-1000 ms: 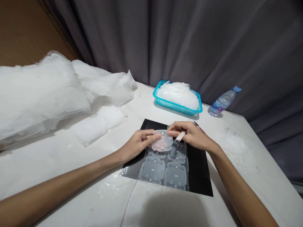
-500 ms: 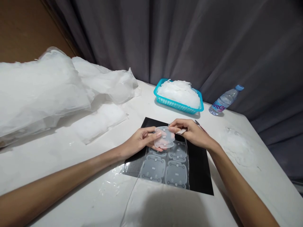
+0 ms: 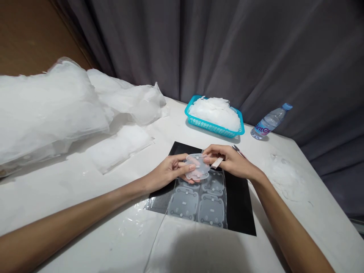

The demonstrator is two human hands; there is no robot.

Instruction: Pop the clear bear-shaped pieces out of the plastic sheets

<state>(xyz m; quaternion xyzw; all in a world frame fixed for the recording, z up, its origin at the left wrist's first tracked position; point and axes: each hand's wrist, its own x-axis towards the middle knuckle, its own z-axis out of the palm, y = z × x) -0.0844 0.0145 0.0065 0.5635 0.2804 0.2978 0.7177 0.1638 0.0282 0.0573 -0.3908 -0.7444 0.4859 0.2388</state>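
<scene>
Between my two hands is a thin translucent plastic piece (image 3: 198, 166) with rounded corners and small marks on it. My left hand (image 3: 176, 167) pinches it from the left, thumb on top and fingers showing through from beneath. At its right edge, the thumb and fingers of my right hand (image 3: 224, 158) grip the piece. A small pale strip (image 3: 217, 163) is also held in my right hand. Below lies a black sheet (image 3: 240, 206), and on it a clear sleeve holds several similar plastic pieces (image 3: 184, 203).
White-filled plastic bags (image 3: 51, 110) are heaped at the left, with a flatter packet (image 3: 122, 148) before them. A blue basket (image 3: 214, 131) of white pieces and a water bottle (image 3: 269, 123) stand at the back. Clear scraps (image 3: 287, 176) lie right, near a thin dark-tipped tool (image 3: 239, 150).
The strip in my right hand has tilted more upright and shows more of its face. My left thumb has slid slightly right and down over the plastic piece.
</scene>
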